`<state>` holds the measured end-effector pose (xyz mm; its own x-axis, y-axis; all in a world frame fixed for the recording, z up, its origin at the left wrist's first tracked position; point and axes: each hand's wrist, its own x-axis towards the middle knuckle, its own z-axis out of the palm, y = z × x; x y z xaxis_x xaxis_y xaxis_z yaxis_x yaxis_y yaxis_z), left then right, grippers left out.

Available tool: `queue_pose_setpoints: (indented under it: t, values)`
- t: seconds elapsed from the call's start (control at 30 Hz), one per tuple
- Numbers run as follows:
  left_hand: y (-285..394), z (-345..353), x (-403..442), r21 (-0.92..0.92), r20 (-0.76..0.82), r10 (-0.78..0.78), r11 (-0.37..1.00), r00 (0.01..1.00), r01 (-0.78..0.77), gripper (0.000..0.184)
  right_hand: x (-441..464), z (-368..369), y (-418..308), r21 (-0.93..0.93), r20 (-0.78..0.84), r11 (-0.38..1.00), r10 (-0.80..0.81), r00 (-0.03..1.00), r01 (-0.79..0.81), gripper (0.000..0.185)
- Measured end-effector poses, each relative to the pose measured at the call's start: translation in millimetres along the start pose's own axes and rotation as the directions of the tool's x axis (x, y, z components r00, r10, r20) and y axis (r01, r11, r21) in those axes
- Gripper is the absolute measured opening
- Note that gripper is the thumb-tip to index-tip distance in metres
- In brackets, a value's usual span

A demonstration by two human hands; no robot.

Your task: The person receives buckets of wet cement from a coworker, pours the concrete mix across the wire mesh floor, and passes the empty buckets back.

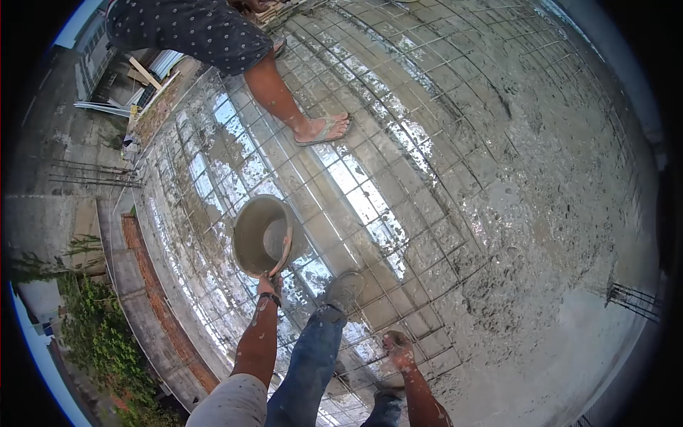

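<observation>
A round grey bucket (249,229), coated inside with cement, hangs tilted over the steel mesh with its mouth toward me. My left hand (270,283) grips it at its near rim; a dark band circles the wrist. Nothing shows in my right hand (397,343), which is held low over the mesh with its fingers curled in. Beneath both hands lies a grid of steel bars (384,285) over shiny metal sheeting (363,199) smeared with cement.
Wet concrete (526,242) covers the bars on the right. Another person's sandalled foot (324,130) stands on the mesh ahead. My shoe (345,290) is between my hands. A brick-edged ledge (146,263) runs along the left, with trees (103,334) beyond. Bar ends (634,302) protrude at right.
</observation>
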<state>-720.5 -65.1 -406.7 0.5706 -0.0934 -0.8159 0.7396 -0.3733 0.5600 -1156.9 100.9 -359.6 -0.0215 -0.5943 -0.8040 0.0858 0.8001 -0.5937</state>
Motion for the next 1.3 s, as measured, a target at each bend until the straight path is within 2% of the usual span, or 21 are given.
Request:
queue_pose_setpoints:
  t: [0.1,0.2,0.23,0.27,0.37,0.4,0.5,0.53,0.57,0.63,0.67,0.7,0.8,0.83,0.9,1.03,1.1,1.17,1.3]
  values:
    - [-31,-37,-35,0.068,-0.009,0.022,0.997,1.000,-0.021,0.032,-18,-55,18,0.049,-0.104,0.990,0.135,0.985,-0.131,0.026]
    - [-69,-76,-25,0.110,0.047,-0.071,0.992,0.996,0.066,0.031,-33,-114,60,0.270,-0.202,0.962,0.095,0.975,-0.038,0.024]
    - [-81,-86,-22,0.135,0.053,-0.093,0.987,0.994,0.085,0.030,-39,-131,67,0.221,-0.233,0.973,0.123,0.965,-0.070,0.024]
    - [-92,-93,-18,0.133,0.056,-0.126,0.984,0.990,0.118,0.039,-47,-148,74,0.173,-0.267,0.979,0.152,0.952,-0.108,0.024]
    - [-98,-83,-54,0.105,0.018,-0.150,0.984,0.989,0.147,0.050,-59,-187,94,0.089,-0.354,0.982,0.186,0.917,-0.165,0.025]
    - [-100,-79,-63,0.136,-0.004,-0.140,0.981,0.990,0.139,0.069,-59,-195,99,0.071,-0.376,0.982,0.189,0.907,-0.175,0.025]
    - [-111,-67,-83,0.087,0.045,-0.257,0.964,0.965,0.253,0.079,-44,-205,97,0.028,-0.420,0.974,0.214,0.882,-0.223,0.029]
    - [-119,-64,-82,0.128,0.136,-0.418,0.907,0.898,0.402,0.082,-35,-203,94,-0.025,-0.426,0.979,0.172,0.888,-0.201,0.033]
    - [-130,-63,-73,0.186,0.217,-0.564,0.825,0.797,0.533,0.086,-22,-199,92,0.007,-0.409,0.987,0.152,0.900,-0.163,0.032]
    - [-151,-42,-113,0.341,0.384,-0.587,0.807,0.713,0.482,0.094,3,-186,86,0.074,-0.377,0.993,0.116,0.919,-0.095,0.031]
    - [-161,-30,-146,0.429,0.381,-0.554,0.815,0.740,0.390,0.089,13,-177,79,0.096,-0.357,0.993,0.098,0.929,-0.068,0.031]
    - [-169,-19,-178,0.511,0.382,-0.520,0.808,0.764,0.294,0.085,23,-166,69,0.117,-0.339,0.992,0.080,0.938,-0.042,0.031]
    - [-196,-11,-216,0.561,0.506,-0.597,0.776,0.622,0.288,0.069,45,-131,34,0.236,-0.261,0.971,0.022,0.965,0.042,0.031]
    - [-202,-9,-226,0.584,0.483,-0.622,0.753,0.616,0.302,0.065,51,-120,18,0.282,-0.231,0.957,0.001,0.973,0.066,0.031]
    - [-209,-6,-241,0.625,0.436,-0.671,0.705,0.599,0.335,0.058,59,-100,-18,0.246,-0.216,0.968,0.010,0.976,0.044,0.032]
    - [-205,3,-238,0.626,0.430,-0.646,0.716,0.630,0.307,0.054,83,-75,-105,0.194,-0.159,0.981,0.004,0.987,0.027,0.035]
    - [-198,13,-226,0.605,0.423,-0.612,0.740,0.668,0.295,0.053,102,-65,-155,0.199,-0.135,0.971,-0.107,0.985,0.133,0.036]
    - [-199,24,-187,0.505,0.503,-0.565,0.806,0.654,0.308,0.050,136,-45,-238,0.236,-0.149,0.941,-0.210,0.966,0.241,0.026]
    - [-191,46,-184,0.422,0.542,-0.510,0.853,0.668,0.308,0.051,178,-27,-349,-0.121,-0.091,0.902,-0.425,0.901,0.414,0.030]
